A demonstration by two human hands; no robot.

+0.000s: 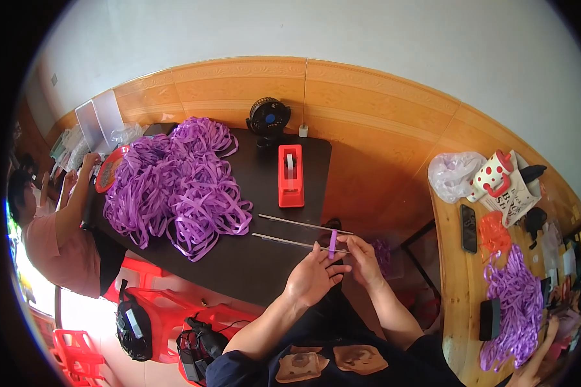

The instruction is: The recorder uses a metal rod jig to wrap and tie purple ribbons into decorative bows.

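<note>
Two thin metal rods (pixel 290 221) stick out side by side past the right edge of the dark table. A short band of purple ribbon (pixel 332 244) is looped across both near their right ends. My left hand (pixel 311 277) is palm up beside the nearer rod, its fingers loosely apart and its thumb close to the band. On the band's other side, my right hand (pixel 363 260) has thumb and fingers pinched at the ribbon by the nearer rod's end; the fingertips are partly hidden. A large heap of purple ribbon (pixel 174 184) lies on the table to the left.
A red tape dispenser (pixel 290 175) and a black fan (pixel 268 118) stand on the dark table (pixel 265 271). At left, a person (pixel 61 238) works beside a red basin (pixel 110 169). The wooden table (pixel 455 297) at right holds a phone (pixel 468 228), more ribbon (pixel 513 303) and a dotted cup (pixel 494 174). Red stools (pixel 164 316) stand below.
</note>
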